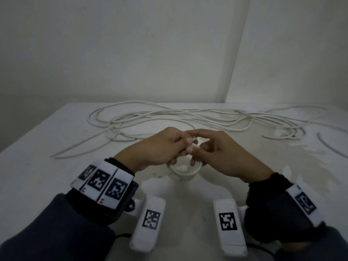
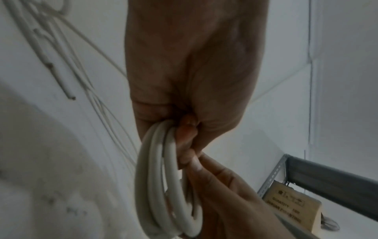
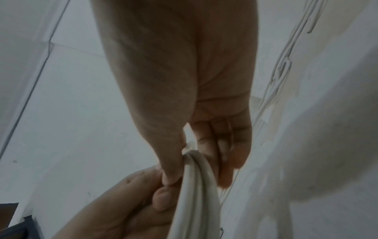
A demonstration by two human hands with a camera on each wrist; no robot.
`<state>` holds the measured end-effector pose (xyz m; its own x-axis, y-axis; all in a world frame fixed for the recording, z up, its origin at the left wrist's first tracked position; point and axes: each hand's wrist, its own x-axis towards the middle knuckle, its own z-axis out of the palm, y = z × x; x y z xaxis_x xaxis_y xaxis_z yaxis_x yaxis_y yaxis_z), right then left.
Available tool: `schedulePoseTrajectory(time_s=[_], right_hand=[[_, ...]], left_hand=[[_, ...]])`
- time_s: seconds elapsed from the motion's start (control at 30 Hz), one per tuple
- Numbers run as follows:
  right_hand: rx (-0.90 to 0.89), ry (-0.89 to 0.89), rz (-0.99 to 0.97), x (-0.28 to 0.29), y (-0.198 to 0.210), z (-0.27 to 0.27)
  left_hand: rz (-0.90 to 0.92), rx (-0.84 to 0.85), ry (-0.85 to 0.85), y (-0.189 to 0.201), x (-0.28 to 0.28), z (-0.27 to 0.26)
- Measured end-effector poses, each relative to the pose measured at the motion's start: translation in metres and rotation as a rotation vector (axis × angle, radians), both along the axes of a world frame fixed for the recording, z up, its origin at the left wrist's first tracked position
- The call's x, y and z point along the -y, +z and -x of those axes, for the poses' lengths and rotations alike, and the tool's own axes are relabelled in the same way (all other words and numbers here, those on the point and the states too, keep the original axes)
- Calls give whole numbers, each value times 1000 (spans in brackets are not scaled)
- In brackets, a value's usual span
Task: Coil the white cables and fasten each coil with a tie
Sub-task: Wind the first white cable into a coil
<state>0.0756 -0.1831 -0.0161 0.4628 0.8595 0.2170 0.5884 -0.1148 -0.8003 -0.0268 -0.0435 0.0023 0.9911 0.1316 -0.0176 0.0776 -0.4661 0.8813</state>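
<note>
A small coil of white cable [image 1: 182, 170] hangs just above the white table [image 1: 47, 176] near its middle front. My left hand [image 1: 181, 147] grips the top of the coil [image 2: 157, 186] with curled fingers. My right hand [image 1: 202, 148] meets it from the right. In the right wrist view its thumb and fingers [image 3: 169, 174] pinch the coil's strands [image 3: 196, 194] at the top, right against the left hand [image 3: 132, 205]. In the left wrist view the right hand's fingers [image 2: 212, 176] lie along the coil's side. I cannot make out a tie in any view.
Several loose white cables [image 1: 169, 115] sprawl across the back of the table. Short cable pieces [image 1: 278, 136] lie at the right. Walls close the back and right. A grey metal shelf rail [image 2: 327, 174] and a cardboard box [image 2: 292, 208] stand off the table.
</note>
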Motion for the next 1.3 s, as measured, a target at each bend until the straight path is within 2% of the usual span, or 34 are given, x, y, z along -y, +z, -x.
schedulePoseTrajectory(time_s=[0.1, 0.17, 0.27, 0.33, 0.4, 0.53, 0.6, 0.7, 0.83, 0.93, 0.97, 1.03, 1.07, 1.13, 1.23, 1.3], right_hand=[[269, -170, 124, 2, -2, -8], [325, -262, 118, 4, 0, -8], [396, -315, 1, 7, 4, -6], [400, -280, -69, 6, 5, -7], [217, -177, -167, 4, 3, -8], [-318, 29, -336, 1, 6, 3], [-483, 65, -368, -2, 6, 8], [-636, 39, -416, -11, -1, 11], [-714, -77, -403, -20, -7, 9], [-700, -181, -429, -18, -8, 5], [-698, -205, -442, -17, -8, 3], [-701, -233, -461, -16, -9, 0], [-699, -246, -464, -16, -10, -1], [-695, -267, -464, -16, -12, -3], [-708, -243, -437, -16, -15, -5], [-730, -182, -394, -17, -15, -3]], left_hand=[[-188, 36, 19, -2, -3, -4], [-295, 94, 43, -3, -2, -5], [-245, 213, 69, -2, 2, -5], [-212, 300, 20, -1, 2, -5], [-145, 386, -21, -2, 2, -5], [-33, 537, 20, -5, 2, -10], [0, 570, 67, -8, 1, -12], [29, 563, 135, -15, -2, -14], [-39, 359, 237, -21, -8, -17], [-247, 221, 509, -23, -21, -19], [-362, 147, 633, -22, -28, -17], [-550, -166, 769, -21, -47, -11], [-593, -324, 766, -21, -58, -7], [-618, -507, 688, -16, -74, 4], [-702, -590, 531, -7, -78, 15], [-682, -523, 487, -2, -76, 14]])
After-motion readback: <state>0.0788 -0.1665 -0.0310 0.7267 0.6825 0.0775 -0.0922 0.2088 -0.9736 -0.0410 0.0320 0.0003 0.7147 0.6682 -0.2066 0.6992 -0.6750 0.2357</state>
